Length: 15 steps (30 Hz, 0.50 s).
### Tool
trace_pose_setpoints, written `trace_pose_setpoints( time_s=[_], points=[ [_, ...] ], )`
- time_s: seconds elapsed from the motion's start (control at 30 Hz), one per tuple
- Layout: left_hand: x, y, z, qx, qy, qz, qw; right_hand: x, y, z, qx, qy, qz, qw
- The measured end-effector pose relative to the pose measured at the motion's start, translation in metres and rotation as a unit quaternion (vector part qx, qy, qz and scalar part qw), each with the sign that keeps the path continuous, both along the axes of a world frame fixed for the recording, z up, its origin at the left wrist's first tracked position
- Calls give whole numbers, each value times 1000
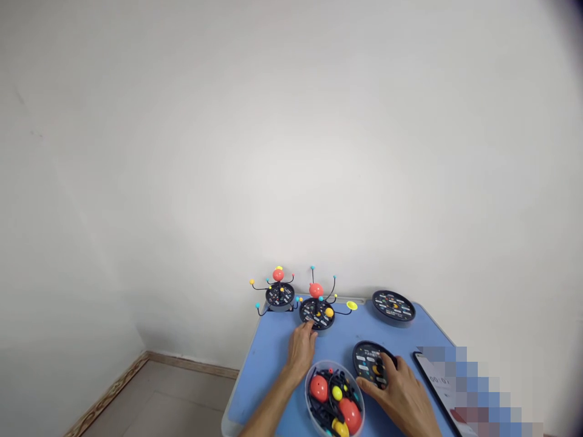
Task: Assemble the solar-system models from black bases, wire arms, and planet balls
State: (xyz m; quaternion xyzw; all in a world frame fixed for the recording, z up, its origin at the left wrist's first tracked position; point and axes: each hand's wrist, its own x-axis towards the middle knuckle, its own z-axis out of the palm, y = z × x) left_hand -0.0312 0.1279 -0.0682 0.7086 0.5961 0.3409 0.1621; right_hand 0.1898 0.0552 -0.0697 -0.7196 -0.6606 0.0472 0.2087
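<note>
One bowl (330,362), two hands (302,343), four bases (394,306)

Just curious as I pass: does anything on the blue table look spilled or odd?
Nothing looks spilled: loose parts sit inside the clear tub. Only the blocky patch over the device looks odd, hiding some of it.

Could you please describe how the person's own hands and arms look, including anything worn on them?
The left hand and right hand are bare, without gloves. The left forearm shows no sleeve as far as the picture's edge. I see no watch or bracelet.
</note>
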Motion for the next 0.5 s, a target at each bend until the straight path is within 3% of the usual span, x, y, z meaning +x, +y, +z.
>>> trace_pose_setpoints(
  time_s=[0.27,0.5],
  points=[
    [1,11,12,-3,50,3,999,0,0,-6,-16,-112,4,994],
    [2,10,13,8,78,13,997,1,4,-17,-18,-146,17,989]
  ],
)
